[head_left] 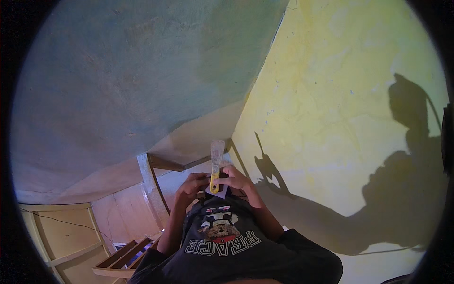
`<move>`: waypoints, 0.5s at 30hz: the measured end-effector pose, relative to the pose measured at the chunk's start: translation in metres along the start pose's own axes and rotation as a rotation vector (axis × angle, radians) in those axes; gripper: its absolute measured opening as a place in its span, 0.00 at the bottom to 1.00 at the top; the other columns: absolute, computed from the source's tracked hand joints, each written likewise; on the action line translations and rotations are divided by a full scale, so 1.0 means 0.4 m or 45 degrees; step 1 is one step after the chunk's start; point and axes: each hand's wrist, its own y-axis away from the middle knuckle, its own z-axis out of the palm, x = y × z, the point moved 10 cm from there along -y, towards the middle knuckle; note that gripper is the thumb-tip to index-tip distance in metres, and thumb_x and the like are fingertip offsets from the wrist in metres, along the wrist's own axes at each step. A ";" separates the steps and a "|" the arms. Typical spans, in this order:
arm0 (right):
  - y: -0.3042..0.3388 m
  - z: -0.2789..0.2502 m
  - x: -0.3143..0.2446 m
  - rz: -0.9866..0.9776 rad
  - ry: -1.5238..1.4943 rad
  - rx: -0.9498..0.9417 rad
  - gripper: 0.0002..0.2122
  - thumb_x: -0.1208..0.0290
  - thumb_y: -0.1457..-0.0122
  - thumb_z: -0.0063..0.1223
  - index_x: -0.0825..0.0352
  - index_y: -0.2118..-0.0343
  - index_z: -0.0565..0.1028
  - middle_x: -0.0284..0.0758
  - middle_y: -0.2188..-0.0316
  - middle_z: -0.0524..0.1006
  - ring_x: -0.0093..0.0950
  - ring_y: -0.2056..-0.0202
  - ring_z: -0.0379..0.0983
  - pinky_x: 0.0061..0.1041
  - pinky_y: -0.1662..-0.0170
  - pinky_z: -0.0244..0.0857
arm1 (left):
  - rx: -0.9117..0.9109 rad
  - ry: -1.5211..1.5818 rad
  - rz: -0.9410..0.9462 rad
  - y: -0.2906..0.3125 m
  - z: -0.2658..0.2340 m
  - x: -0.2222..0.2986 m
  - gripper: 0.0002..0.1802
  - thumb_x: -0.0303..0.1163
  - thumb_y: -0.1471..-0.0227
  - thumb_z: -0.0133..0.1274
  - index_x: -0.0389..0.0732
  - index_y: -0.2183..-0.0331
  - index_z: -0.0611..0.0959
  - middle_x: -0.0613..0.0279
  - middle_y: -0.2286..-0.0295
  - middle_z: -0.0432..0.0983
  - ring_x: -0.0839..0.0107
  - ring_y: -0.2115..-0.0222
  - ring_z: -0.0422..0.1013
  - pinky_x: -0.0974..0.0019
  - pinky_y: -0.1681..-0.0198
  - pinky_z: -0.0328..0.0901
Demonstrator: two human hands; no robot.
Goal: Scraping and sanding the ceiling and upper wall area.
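Observation:
In front of my chest, my right hand [235, 180] grips a putty knife [214, 181] by its yellow handle. Its wide blade points up and is smeared with pale residue. Beside it, my left hand [191, 186] is closed, fingers bent in toward the handle. A small pale sheet [219, 193], perhaps paper, shows under the handle between both hands. The fingers hide part of it, and I cannot tell which hand holds it. What the left fingers grip is also hidden.
A yellow wall [321, 104] with chipped spots rises at right, bearing my shadow. A blue-grey surface [123, 85] spans the upper left. A wooden post [152, 187] stands left of my hands. At lower left are a compartmented wooden tray [113, 272] and a panelled door [66, 232].

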 end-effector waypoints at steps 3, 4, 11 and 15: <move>-0.004 -0.049 -0.014 -0.028 -0.075 0.249 0.12 0.70 0.48 0.63 0.72 0.64 0.79 0.33 0.69 0.80 0.20 0.69 0.75 0.21 0.65 0.69 | 0.086 -0.088 -0.004 0.010 -0.045 0.013 0.14 0.30 0.45 0.60 0.31 0.60 0.81 0.62 0.68 0.79 0.74 0.69 0.74 0.68 0.65 0.69; -0.002 -0.052 -0.045 -0.003 -0.166 0.310 0.10 0.72 0.48 0.62 0.72 0.65 0.78 0.33 0.71 0.80 0.19 0.71 0.75 0.20 0.68 0.69 | 0.118 -0.065 0.029 0.011 -0.096 -0.008 0.15 0.30 0.44 0.61 0.30 0.58 0.81 0.61 0.66 0.79 0.73 0.68 0.74 0.67 0.63 0.69; 0.019 -0.240 -0.110 -0.272 0.041 0.793 0.11 0.81 0.49 0.52 0.67 0.61 0.70 0.33 0.77 0.75 0.17 0.81 0.66 0.21 0.81 0.58 | 0.259 0.207 0.082 0.051 -0.157 -0.012 0.15 0.30 0.43 0.59 0.31 0.57 0.79 0.58 0.61 0.78 0.67 0.61 0.76 0.61 0.52 0.72; 0.030 -0.277 -0.236 -0.565 -0.251 0.944 0.27 0.75 0.39 0.52 0.62 0.36 0.64 0.26 0.77 0.71 0.12 0.81 0.59 0.15 0.78 0.53 | 0.265 0.261 0.089 0.046 -0.223 -0.052 0.12 0.32 0.42 0.57 0.34 0.58 0.79 0.61 0.63 0.78 0.68 0.63 0.75 0.60 0.54 0.70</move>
